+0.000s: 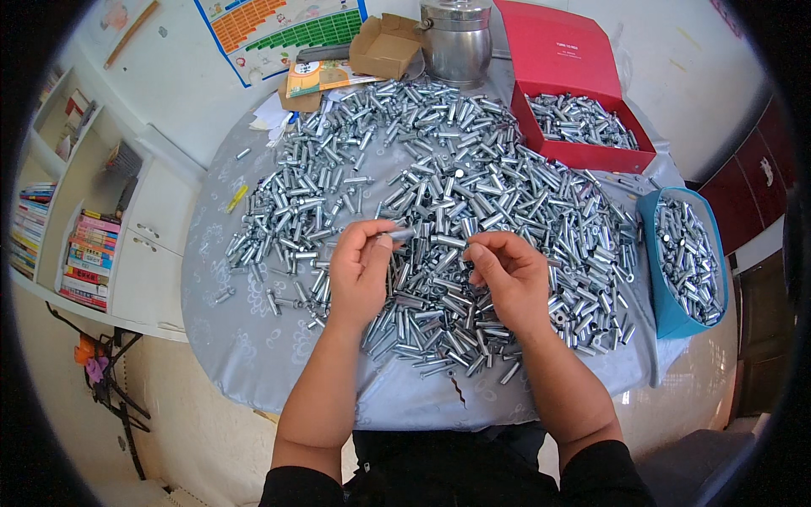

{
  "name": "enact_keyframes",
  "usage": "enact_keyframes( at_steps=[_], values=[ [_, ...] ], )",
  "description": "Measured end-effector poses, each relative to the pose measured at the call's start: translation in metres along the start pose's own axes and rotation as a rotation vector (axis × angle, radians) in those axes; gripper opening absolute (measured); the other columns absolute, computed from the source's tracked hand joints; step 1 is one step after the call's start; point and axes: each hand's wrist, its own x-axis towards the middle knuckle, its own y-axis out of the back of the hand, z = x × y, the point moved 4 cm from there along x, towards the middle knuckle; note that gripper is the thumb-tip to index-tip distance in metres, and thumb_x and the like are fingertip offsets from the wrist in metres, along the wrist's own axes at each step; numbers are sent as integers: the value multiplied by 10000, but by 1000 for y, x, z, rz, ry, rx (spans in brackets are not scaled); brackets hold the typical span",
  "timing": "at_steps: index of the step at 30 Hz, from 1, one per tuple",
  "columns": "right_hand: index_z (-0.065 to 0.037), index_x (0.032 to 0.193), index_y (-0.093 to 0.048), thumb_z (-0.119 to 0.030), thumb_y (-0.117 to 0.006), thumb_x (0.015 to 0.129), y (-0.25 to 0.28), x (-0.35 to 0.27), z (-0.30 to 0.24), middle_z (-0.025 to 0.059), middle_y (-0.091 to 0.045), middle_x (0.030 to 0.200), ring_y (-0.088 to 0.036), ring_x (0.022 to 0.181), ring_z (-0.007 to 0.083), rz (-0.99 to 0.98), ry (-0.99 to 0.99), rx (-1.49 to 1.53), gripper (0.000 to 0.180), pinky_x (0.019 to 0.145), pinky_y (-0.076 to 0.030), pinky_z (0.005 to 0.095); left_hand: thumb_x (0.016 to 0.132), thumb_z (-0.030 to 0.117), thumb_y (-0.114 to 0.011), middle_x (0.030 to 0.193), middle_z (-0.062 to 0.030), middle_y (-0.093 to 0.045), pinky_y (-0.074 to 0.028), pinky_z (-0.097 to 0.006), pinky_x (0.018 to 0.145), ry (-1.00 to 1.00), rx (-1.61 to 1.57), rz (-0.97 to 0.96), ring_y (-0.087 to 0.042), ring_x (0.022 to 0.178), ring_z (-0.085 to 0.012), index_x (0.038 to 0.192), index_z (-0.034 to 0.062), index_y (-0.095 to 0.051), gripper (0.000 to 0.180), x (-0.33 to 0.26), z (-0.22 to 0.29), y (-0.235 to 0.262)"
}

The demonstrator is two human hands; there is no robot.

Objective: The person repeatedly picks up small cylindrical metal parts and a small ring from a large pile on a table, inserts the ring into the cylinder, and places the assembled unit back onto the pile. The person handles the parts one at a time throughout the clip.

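My left hand (361,264) is closed, pinching a small shiny metal sleeve (403,234) between thumb and forefinger; the piece is slightly blurred. To its right, my right hand (510,275) has its thumb and fingers drawn together in a pinch. Whatever lies between those fingertips is too small to make out against the metal behind. Both hands are held over a wide heap of silvery metal sleeves and bolts (498,190) spread over the table. Another short cylinder (448,242) shows just left of the right fingertips.
A red box (583,156) full of similar parts stands open at the far right, with a filled blue bin (652,253) nearer. Behind the heap are a steel pot (456,46) and a cardboard box (384,46). A yellow tool (237,198) lies left on the grey tablecloth (224,338).
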Motion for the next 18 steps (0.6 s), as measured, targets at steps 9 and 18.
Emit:
enact_keyframes(
  at_steps=[9, 18],
  values=[
    [1, 980, -660, -95, -641, 904, -2, -2, -1, 9, -650, 808, -565, 664, 45, -37, -32, -40, 124, 578, -467, 194, 992, 117, -447, 1019, -173, -647, -591, -346, 782, 78, -301, -49, -657, 924, -210, 1160, -7, -508, 217, -5, 17, -15],
    [-3, 964, -665, -84, -661, 889, -4, -2, 0, -10, -640, 787, -551, 653, 30, -44, -14, -58, 111, 565, -443, 181, 890, -38, -570, 1015, -112, -642, -576, -277, 734, 16, 16, -101, -645, 876, -142, 1289, -3, -463, 415, -14, 20, -24]
  ],
)
